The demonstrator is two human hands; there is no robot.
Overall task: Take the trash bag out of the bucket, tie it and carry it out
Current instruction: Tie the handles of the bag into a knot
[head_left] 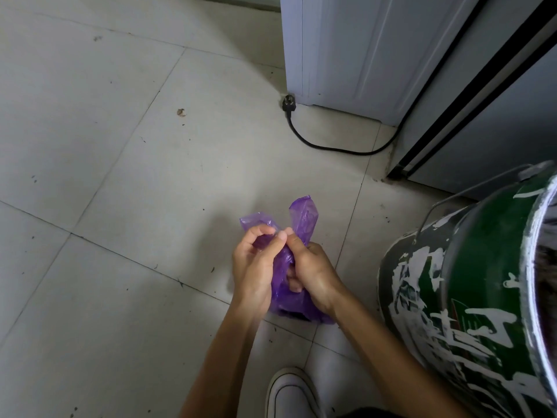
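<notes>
A small purple trash bag point(289, 300) sits on the tiled floor in front of me, outside the bucket. Its two top ends stick up above my fingers. My left hand point(256, 267) pinches the left end between thumb and fingers. My right hand point(313, 273) grips the bag's gathered neck and the right end, fingers curled round the plastic. Both hands meet at the bag's top, thumbs touching. The green metal bucket point(470, 297), smeared with white paint and fitted with a wire handle, stands at the right, close to my right forearm.
A white appliance point(346, 55) stands at the back, its black plug and cord point(319, 140) lying on the floor. A grey fridge-like cabinet point(497, 122) rises behind the bucket. My white shoe point(289, 393) is at the bottom. Open tiled floor point(105, 206) lies to the left.
</notes>
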